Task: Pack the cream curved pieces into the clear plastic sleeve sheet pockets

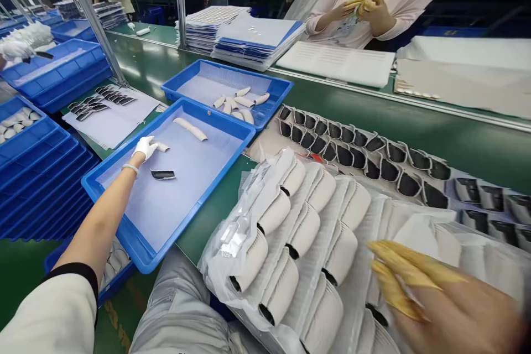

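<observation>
My left hand, in a white glove, reaches into the near blue tray. Its fingers are closed on one end of a small cream curved shell. Close by on the tray's lining lie a black-faced curved shell and a longer cream shell. My right hand, with yellow finger covers, is slightly blurred. Its fingers are stretched out over a plastic-wrapped pack, with nothing visible in them. Rows of cream ribbed shells sit in that pack's clear plastic.
Behind stands another blue tray holding several cream shells. Black-lined shells line the green bench in rows. Stacked blue trays flank me at left. Across the bench, a co-worker wears yellow finger covers. A metal post rises at left.
</observation>
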{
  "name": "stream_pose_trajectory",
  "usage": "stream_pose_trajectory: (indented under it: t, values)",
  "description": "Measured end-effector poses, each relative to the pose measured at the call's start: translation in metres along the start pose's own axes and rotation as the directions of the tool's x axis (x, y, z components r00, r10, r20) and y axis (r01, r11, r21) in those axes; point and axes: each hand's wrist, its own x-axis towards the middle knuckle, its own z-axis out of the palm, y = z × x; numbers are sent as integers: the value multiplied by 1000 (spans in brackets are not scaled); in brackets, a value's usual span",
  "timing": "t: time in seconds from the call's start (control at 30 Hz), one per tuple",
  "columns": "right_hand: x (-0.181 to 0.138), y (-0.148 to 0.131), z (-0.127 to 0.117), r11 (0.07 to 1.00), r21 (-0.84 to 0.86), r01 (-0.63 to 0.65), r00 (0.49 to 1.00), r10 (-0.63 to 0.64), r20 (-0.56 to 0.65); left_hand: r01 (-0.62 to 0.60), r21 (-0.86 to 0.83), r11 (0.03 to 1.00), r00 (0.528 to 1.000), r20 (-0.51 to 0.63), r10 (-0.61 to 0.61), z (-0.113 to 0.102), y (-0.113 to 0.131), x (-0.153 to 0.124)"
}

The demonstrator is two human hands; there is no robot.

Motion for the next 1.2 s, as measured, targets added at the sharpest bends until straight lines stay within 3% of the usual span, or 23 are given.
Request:
stream_pose_trajectory:
  t: [0.07, 0.17, 0.2, 0.23, 0.27, 0.3, 0.5, 0.67, 0.8, 0.9, 1.03, 1.13, 1.2]
  values:
    - [29, -28, 18, 994, -67, 87, 996, -87, 2, -13, 37, 999, 999, 31, 12, 8, 0, 11]
    - [76, -71, 51, 969, 36, 246, 968, -248, 47, -12, 74, 997, 997, 77, 6, 11, 0, 13]
    - [92, -83, 64, 967, 83, 240, 960, -249, 129, -13, 79, 997, 996, 89, 6, 10, 0, 10]
    - [108, -95, 78, 974, 110, 200, 931, -224, 289, -16, 80, 997, 995, 98, 9, 7, -1, 6]
    - [124, -107, 93, 982, 110, 151, 849, -186, 495, -25, 78, 997, 994, 104, 17, 3, -2, 0]
    - [140, -117, 110, 982, 117, 149, 803, -189, 565, -38, 73, 997, 994, 107, 30, -2, -4, -6]
    - [210, -171, 211, 977, 140, 158, 668, -210, 714, -104, 76, 992, 993, 59, 100, -42, -19, -59]
    - [222, -205, 256, 983, 167, 73, 603, -177, 778, -176, 106, 979, 970, 187, 154, -55, -39, -102]
    - [215, -213, 258, 975, 209, -74, 507, -144, 850, -240, 92, 966, 885, 430, 179, -41, -50, -121]
    - [217, -198, 243, 942, 220, -253, 431, -94, 897, -282, 63, 957, 810, 551, 202, -32, -45, -118]
    - [220, -158, 194, 788, 246, -565, 358, -34, 933, -338, 52, 940, 816, 513, 266, -30, -13, -84]
    - [210, -134, 146, 564, 313, -764, 358, -33, 933, -378, 55, 924, 834, 454, 314, -19, 27, -41]
    - [197, -124, 117, 434, 346, -832, 380, -9, 925, -412, 78, 908, 845, 406, 348, -4, 57, -10]
